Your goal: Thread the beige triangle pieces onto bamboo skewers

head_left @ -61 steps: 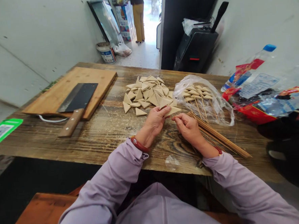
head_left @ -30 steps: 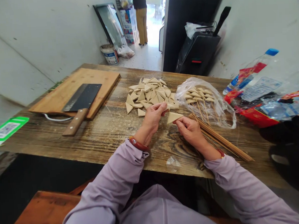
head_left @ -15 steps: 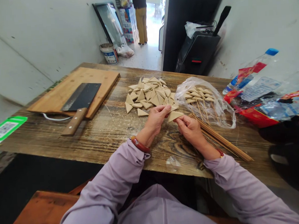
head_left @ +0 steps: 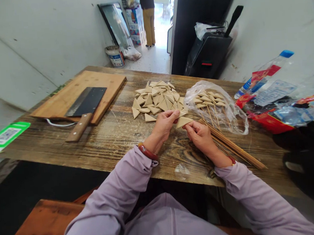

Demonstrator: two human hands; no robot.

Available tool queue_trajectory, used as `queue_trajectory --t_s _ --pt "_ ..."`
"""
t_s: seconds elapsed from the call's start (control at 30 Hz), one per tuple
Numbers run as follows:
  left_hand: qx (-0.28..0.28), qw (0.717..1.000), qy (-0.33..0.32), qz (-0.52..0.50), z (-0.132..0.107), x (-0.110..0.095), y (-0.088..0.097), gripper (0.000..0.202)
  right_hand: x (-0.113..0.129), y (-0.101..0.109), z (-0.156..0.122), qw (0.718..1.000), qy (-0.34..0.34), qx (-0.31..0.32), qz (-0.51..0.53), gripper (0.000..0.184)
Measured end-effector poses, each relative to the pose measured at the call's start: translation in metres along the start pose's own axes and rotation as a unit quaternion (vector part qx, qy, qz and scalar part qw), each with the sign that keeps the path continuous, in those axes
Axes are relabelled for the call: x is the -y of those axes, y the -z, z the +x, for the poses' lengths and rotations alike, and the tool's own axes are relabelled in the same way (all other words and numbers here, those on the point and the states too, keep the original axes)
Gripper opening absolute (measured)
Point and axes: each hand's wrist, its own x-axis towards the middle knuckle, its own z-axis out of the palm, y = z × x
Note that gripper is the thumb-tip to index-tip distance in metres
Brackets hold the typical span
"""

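My left hand [head_left: 163, 126] pinches a tan triangle of tofu [head_left: 184, 121] by its near edge, just above the wooden table [head_left: 107, 141]. My right hand [head_left: 200, 136] is closed beside it, fingertips at the triangle's lower edge; a thin skewer seems to be in them but I cannot make it out. A heap of loose tofu triangles [head_left: 157, 98] lies just beyond my left hand. A bundle of bamboo skewers [head_left: 233, 148] lies to the right of my right hand. A clear plastic bag [head_left: 216, 105] holds several skewered triangles.
A cutting board [head_left: 73, 92] with a cleaver [head_left: 83, 106] sits at the left. Plastic bottles [head_left: 263, 75] and red packets crowd the right end. A green card [head_left: 4, 135] lies at the far left edge. A person [head_left: 148, 15] stands in the doorway beyond.
My left hand picked a triangle from near the heap and brought it to my right hand; both hands now meet on it. The view shifted slightly.
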Motion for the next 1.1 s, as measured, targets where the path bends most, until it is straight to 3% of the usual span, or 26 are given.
queue_trajectory --t_s 0.33,0.57,0.63,0.7,0.9,1.0,1.1 --pt "0.046 0.997 0.022 0.054 0.004 -0.009 0.01 0.042 -0.002 0.004 0.002 1.0 -0.017 -0.001 0.009 0.03" --pt "-0.099 0.981 -0.072 0.152 0.025 -0.02 0.042 0.019 -0.011 0.009 0.003 0.998 -0.045 -0.018 0.038 0.031" --pt "-0.141 0.949 -0.112 0.258 0.033 -0.019 0.056 0.012 -0.012 0.01 0.003 0.998 -0.045 -0.018 0.041 0.031" --pt "-0.164 0.891 -0.14 0.398 0.04 -0.019 0.069 0.011 -0.012 0.01 0.004 0.998 -0.044 -0.02 0.042 0.031" --pt "-0.141 0.719 -0.139 0.667 0.04 -0.023 0.09 0.029 -0.01 0.009 0.006 0.998 -0.039 -0.028 0.035 0.031" --pt "-0.107 0.677 -0.129 0.717 0.035 -0.024 0.09 0.03 -0.009 0.009 0.007 0.999 -0.033 -0.028 0.031 0.03" --pt "-0.084 0.663 -0.116 0.735 0.032 -0.023 0.087 0.029 -0.008 0.008 0.007 0.999 -0.033 -0.027 0.026 0.03"
